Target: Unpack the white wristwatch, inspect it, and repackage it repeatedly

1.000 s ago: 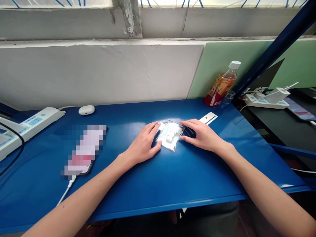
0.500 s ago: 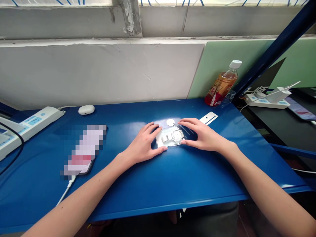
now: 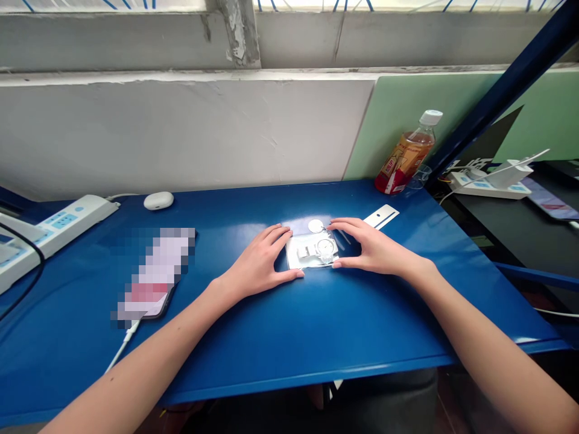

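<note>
Toward the counter (image 3: 271,337)'s back edge, the packet (image 3: 312,250) has been straightened. Left hand (image 3: 260,262) and right hand (image 3: 377,247) are held, fingers (image 3: 281,240) apart.

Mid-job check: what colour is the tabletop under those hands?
The tabletop is a glossy blue, seen best in the head view.

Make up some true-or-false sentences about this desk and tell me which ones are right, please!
1. The left hand and right hand are over a desk, with a clear packet between them. True.
2. The bottle has a white cap. True.
3. The left hand holds the bottle. False: it is at the packet's left edge.
4. A white cable runs to the phone at the left. True.
5. The desk is yellow. False: it is blue.
</note>
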Available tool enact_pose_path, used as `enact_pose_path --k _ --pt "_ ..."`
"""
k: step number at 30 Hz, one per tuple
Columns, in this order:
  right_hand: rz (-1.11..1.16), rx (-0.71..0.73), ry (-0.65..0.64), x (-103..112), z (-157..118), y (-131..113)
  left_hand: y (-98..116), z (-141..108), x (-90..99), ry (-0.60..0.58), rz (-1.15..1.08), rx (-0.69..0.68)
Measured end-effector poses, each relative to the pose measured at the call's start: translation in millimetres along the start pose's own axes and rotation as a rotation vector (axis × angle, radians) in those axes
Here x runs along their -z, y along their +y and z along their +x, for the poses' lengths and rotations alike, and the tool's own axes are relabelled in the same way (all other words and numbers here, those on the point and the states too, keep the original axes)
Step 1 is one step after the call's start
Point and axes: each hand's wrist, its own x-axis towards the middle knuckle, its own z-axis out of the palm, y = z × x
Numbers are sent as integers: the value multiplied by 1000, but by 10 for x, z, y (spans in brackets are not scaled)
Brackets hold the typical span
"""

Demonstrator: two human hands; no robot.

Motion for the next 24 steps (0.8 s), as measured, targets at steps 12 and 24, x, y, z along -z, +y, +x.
enact_pose_path --k 12,24 --pt "-22 -40 -40 19 -9 -25 4 10 -1 -1 19 16" --pt "-27 -51 -78 62 -29 18 19 5 -20 22 19 37"
